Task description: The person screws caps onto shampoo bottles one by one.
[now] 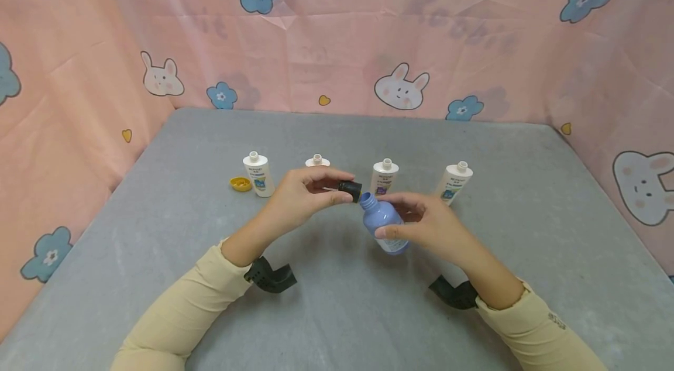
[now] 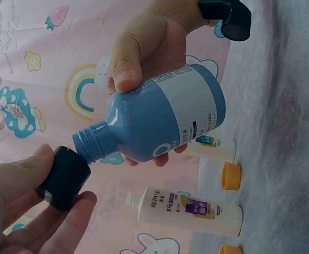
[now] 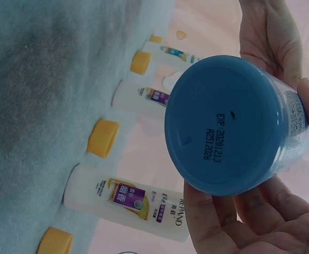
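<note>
A blue bottle [image 1: 383, 220] is tilted above the table, its threaded neck pointing up and toward the left hand. My right hand [image 1: 429, 223] grips it around the body, thumb on the near side. Between thumb and fingers my left hand [image 1: 301, 194] pinches a black cap [image 1: 350, 191]. That cap is off the threads and close beside the mouth, which shows uncovered in the head view. In the left wrist view the bottle's white label [image 2: 190, 108] faces the camera. The right wrist view looks at its round base [image 3: 223, 127], printed with an expiry date.
Several white bottles without caps stand in a row behind the hands, among them one at the left [image 1: 258, 175] and one at the right [image 1: 454, 182]. Yellow caps lie near them, one upturned [image 1: 240, 184]. A pink printed cloth [image 1: 326, 55] hangs around the grey table [image 1: 342, 312].
</note>
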{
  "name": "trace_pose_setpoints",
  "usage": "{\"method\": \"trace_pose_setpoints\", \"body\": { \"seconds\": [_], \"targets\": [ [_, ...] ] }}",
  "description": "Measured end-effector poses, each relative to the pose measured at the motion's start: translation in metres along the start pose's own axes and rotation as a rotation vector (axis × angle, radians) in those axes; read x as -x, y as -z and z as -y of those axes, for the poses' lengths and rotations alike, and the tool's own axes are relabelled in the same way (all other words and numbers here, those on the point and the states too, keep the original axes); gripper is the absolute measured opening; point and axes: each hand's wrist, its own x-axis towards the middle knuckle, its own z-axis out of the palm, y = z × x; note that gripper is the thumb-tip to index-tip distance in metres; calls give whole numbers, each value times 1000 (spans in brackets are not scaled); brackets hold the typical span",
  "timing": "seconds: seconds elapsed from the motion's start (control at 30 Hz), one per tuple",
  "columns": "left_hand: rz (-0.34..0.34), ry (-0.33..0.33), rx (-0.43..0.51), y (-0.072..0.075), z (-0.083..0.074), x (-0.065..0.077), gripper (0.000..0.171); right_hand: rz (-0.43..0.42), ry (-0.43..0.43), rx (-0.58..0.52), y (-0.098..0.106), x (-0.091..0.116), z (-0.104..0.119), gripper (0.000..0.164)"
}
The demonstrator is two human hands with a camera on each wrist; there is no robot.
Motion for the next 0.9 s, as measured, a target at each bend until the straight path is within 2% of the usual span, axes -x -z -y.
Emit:
{"method": "trace_pose_setpoints", "body": {
  "seconds": [0.23,0.5,0.9],
  "targets": [
    [-7,-96,18,-1,0,0,36,4,25,-6,-1,1,0,55],
    [-14,-5,27,-4,-5,3,36,-6,17,9,-2,1,0,54],
    [-6,-90,52,-8,-3,4,31,2,42,-7,-3,2,1,54]
  ]
}}
